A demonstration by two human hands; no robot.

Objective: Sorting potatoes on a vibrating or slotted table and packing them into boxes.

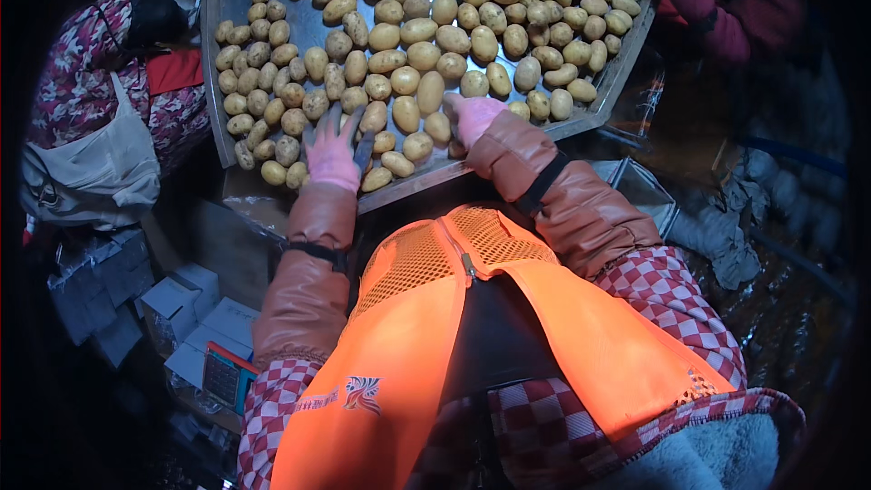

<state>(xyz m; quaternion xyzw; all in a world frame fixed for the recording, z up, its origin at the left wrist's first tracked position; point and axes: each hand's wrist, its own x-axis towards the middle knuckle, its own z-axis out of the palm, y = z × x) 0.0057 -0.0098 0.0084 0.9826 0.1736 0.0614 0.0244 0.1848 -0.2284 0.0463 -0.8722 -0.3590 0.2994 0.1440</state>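
Many loose potatoes (420,53) lie across a metal sorting table (292,10) with a raised rim. My left hand (333,153), in a pink glove with dark fingertips, rests with its fingers spread on potatoes near the front edge. It grips none of them. My right hand (476,116), gloved the same way, is at the front rim further right, beside a long potato (430,92). Its fingers point left and are partly hidden, so whether they hold a potato cannot be made out. Brown sleeve covers with black straps wrap both my forearms.
At the left stands a person (81,75) in patterned clothing with a grey bag (95,156). Another person's sleeve (708,7) shows at the upper right. Cardboard boxes (180,306) and a red-and-teal device (228,376) sit low on the left. A clear-sided container (643,190) stands right of the table.
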